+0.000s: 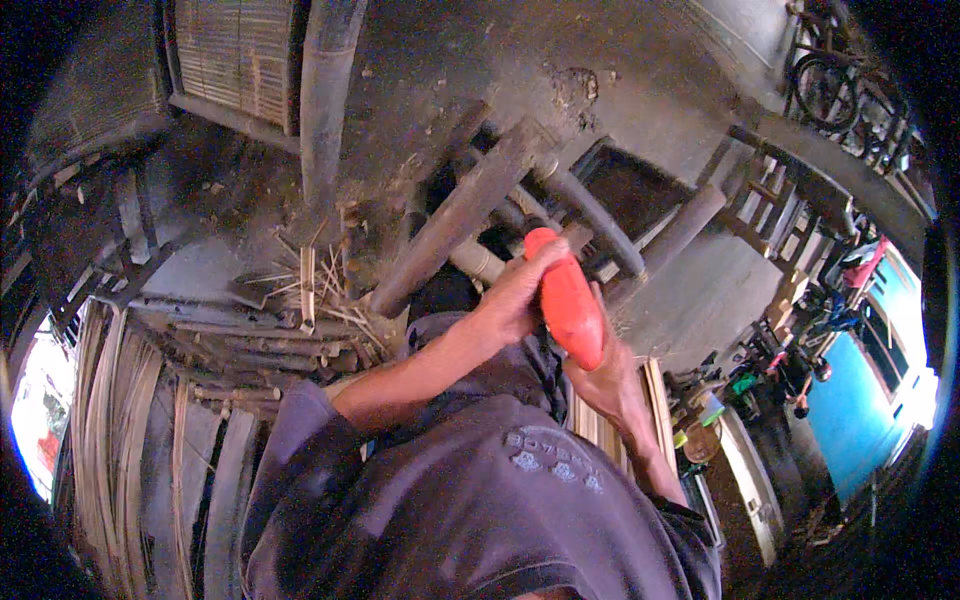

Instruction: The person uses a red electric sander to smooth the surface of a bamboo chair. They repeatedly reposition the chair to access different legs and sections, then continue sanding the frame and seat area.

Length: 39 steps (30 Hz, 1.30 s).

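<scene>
At the near side of the dark brown wooden frame of round poles, the bare left hand wraps the red, tapering, seemingly plastic bottle. It looks light, smooth and slightly squeezable, probably best gripped mid-body; the bare right hand sits by its lower end, though I cannot tell its finger closure.

Red bottle: smooth, slightly glossy, plastic-looking; centre.
Shirt: matt cloth, 6 o'clock; strips: rough wood, 8 o'clock; floor: matt, rough, 12 o'clock.

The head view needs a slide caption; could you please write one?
Left hand grips a tapered red object, right hand behind it, near a dark frame.
</scene>
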Each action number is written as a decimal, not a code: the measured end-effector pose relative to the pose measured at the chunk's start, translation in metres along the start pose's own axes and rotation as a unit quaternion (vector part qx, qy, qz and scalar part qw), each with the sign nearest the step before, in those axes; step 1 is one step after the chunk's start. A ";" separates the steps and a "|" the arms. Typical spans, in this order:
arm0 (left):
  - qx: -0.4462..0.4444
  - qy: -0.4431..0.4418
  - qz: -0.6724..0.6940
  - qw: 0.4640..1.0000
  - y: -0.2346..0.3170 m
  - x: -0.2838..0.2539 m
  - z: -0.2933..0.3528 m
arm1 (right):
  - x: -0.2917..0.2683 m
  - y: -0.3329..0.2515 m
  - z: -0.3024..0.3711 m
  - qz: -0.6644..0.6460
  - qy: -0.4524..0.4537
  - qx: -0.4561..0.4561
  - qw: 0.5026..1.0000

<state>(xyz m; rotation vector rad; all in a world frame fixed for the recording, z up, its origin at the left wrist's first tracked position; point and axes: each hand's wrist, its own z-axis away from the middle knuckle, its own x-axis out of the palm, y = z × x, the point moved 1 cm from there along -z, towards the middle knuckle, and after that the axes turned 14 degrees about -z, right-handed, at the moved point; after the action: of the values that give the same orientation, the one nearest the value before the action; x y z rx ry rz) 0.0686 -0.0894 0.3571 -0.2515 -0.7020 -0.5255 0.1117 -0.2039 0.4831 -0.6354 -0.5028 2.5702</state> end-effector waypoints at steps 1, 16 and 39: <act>-0.012 0.018 0.022 1.000 -0.009 -0.016 0.004 | 0.013 0.009 0.000 0.002 -0.014 0.009 1.000; -0.061 0.156 0.003 0.986 -0.054 -0.105 0.044 | 0.104 0.067 0.008 0.033 -0.091 -0.034 0.995; -0.057 0.165 -0.023 0.984 -0.046 -0.114 0.046 | 0.121 0.072 0.004 0.033 -0.074 0.018 0.997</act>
<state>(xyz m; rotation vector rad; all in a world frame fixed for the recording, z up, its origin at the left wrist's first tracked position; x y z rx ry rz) -0.0542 -0.0676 0.3167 -0.2490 -0.3572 -0.6342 -0.0105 -0.2055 0.4128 -0.4579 -0.4906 2.6964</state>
